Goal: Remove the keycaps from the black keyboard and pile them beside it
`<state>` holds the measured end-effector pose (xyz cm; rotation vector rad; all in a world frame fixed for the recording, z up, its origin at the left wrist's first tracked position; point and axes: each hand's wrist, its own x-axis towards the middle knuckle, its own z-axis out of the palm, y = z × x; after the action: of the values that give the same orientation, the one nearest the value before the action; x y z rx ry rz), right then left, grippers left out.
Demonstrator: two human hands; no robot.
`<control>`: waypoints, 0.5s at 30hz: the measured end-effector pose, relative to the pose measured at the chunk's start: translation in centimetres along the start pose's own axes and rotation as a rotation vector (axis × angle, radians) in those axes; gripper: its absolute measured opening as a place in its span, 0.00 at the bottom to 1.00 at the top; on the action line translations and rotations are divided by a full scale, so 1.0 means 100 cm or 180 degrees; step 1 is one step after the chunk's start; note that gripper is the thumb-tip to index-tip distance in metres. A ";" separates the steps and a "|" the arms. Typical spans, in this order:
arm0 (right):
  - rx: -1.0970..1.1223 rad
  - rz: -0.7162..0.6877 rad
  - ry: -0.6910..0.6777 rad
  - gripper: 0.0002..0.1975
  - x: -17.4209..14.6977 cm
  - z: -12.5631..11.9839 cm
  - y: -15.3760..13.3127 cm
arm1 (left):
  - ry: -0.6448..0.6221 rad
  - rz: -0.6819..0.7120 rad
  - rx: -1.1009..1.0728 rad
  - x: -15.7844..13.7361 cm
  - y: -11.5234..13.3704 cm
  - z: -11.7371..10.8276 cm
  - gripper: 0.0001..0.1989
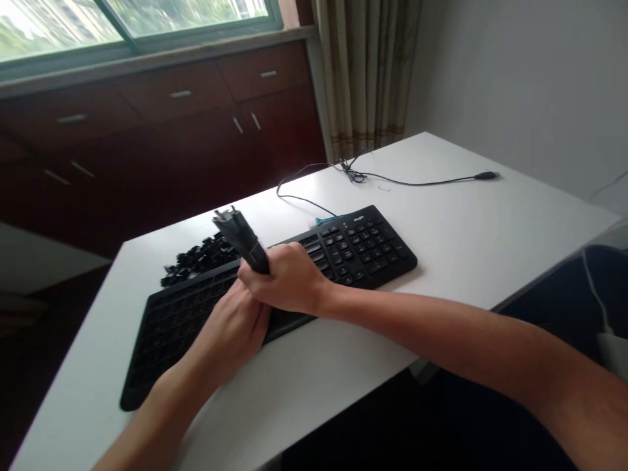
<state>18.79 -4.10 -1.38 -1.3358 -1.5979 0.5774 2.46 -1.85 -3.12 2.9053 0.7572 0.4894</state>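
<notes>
A black full-size keyboard (387,252) lies at a slant across the white table, many keys still in place on its right part. My right hand (289,275) is wrapped round a black handled tool (245,242), its upper end bearing several short metal-looking prongs; its exact kind is unclear. The tool leans up and to the left above the keyboard's middle, its lower end hidden. Directly below, my left hand (233,324) rests over the keyboard with fingers curled inward; what they grip is hidden. Behind the keyboard's left half sits a pile of loose black keycaps (201,258).
A thin blue-handled item (326,221) with a whitish end lies behind the keyboard. The black cable (353,173) runs over the far table to a plug (485,175), passing a small bent wire (384,189). Dark-red cabinets (196,131) and a curtain (370,72) stand beyond the white table (456,216).
</notes>
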 end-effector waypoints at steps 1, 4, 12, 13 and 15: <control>0.0020 -0.0010 0.0069 0.20 0.000 0.001 0.000 | 0.0000 -0.0038 -0.0002 0.000 0.001 -0.001 0.16; 0.0101 -0.0078 0.0201 0.21 -0.002 0.002 0.000 | -0.0017 -0.0065 -0.0022 0.001 0.003 -0.002 0.17; 0.0771 0.0434 0.0475 0.22 0.002 0.002 0.002 | 0.0105 -0.0440 -0.0561 0.007 0.014 -0.004 0.23; 0.0799 0.0474 0.0396 0.21 0.003 0.002 0.002 | 0.0125 -0.0472 -0.0586 0.008 0.015 -0.004 0.23; 0.0794 0.0531 0.0183 0.21 0.005 -0.001 0.001 | 0.0147 -0.0531 -0.0633 0.008 0.015 -0.007 0.21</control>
<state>18.89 -3.60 -1.23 -1.2913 -1.3276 0.8049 3.62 -2.76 -1.98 2.6302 0.8930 0.5793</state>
